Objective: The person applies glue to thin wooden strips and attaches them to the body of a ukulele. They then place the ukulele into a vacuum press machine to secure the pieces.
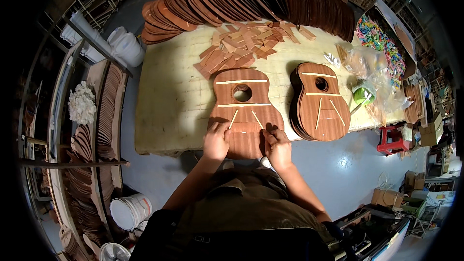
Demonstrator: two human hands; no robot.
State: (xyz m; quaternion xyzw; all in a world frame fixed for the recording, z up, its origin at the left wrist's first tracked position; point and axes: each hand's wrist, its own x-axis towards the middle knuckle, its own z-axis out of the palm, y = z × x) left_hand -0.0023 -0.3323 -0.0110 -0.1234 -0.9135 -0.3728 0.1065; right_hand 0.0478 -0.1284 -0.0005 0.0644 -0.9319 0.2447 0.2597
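A guitar-shaped wooden soundboard [244, 108] with a round hole and thin pale braces lies flat on the pale workbench [169, 96], its wide end toward me. My left hand [216, 141] presses on its lower left part, fingertips beside a slanted brace. My right hand [277, 146] rests on the lower right part, fingers curled by the other slanted brace; whether it pinches a small piece I cannot tell. A stack of similar braced soundboards [320, 102] lies just to the right.
Small wooden pieces [244, 43] are heaped at the bench's far side, behind them a fanned row of guitar-shaped panels [251, 0]. Clear plastic bags [369, 65] and a green tape roll [363, 93] sit right. Shelves of panels [104, 116] and white buckets [129, 211] stand left; a red stool [392, 137] stands right.
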